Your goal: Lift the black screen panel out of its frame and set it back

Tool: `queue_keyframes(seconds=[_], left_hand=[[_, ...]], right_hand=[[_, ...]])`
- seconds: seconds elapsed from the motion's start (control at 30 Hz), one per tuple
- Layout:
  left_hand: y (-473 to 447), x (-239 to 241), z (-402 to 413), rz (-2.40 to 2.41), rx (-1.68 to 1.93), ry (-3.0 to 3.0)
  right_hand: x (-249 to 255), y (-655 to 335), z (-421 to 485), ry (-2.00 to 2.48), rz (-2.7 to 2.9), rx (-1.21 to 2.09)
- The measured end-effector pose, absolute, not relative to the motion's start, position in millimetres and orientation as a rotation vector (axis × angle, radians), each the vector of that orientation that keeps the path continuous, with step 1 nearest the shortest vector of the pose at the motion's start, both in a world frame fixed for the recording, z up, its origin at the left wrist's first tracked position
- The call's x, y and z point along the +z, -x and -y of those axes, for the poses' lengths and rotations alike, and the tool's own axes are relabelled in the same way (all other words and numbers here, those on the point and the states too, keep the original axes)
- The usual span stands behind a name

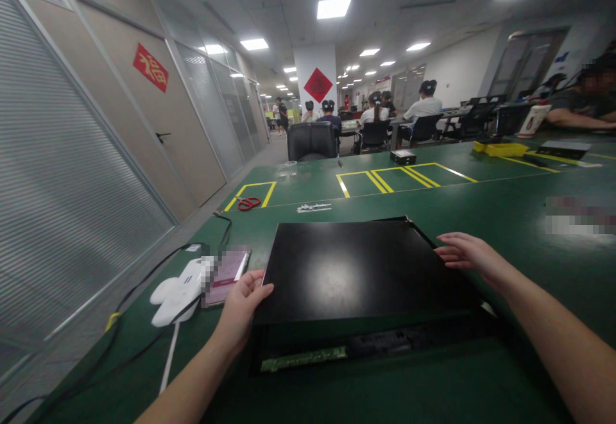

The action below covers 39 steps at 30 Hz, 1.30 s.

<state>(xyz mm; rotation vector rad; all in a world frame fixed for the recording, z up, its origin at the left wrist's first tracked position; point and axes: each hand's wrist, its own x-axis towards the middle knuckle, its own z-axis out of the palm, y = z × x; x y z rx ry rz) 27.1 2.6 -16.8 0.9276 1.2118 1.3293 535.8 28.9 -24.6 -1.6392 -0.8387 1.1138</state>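
A flat black display panel (346, 267) lies slightly tilted in front of me, its dark face up. My left hand (243, 308) grips its left edge, thumb on top and fingers at the side and underneath. At the panel's right edge is my right hand (469, 258), fingers stretched out; whether the fingertips touch the edge I cannot tell. Beneath the panel sits a black frame (394, 340), partly hidden, with a narrow green circuit board (303, 358) along its near side. The frame's far right corner shows past the panel.
Left of the panel are a pink booklet (228, 276), a white device (180, 292) and black cables (149, 267). Red-handled scissors (249, 204) and small white pieces (314, 208) lie beyond. Farther back are yellow tape outlines, a black box (403, 157) and a yellow tray (500, 149). People sit beyond.
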Motion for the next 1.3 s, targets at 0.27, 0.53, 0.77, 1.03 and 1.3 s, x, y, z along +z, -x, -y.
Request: queue_keyframes(seconds=[0.27,0.53,0.77,1.03,1.3], left_hand=[[-27.1,-18.4,-1.7,-1.203,1.315,-0.969],[-25.8,-16.5,-2.5,-1.312,1.258,-1.044],[-23.8,-5.1,-2.4,-1.516,1.053,-1.323],[-18.1,-12.5,-5.7,-1.66,0.9,-1.704],[-17.6,-10.5,-3.9,-1.649,0.85,-1.773]], right_hand=[[-34.1,-538.4,-33.3,1.721,1.009,1.044],[-62.5,-551.9,-40.1,1.932,1.361,0.657],[-69.3,-558.4,-44.2,2.063,1.551,0.329],[-38.0,-542.3,-34.4,2.192,1.549,0.394],[-72.4,-566.5,-48.1,2.085,1.591,0.306]])
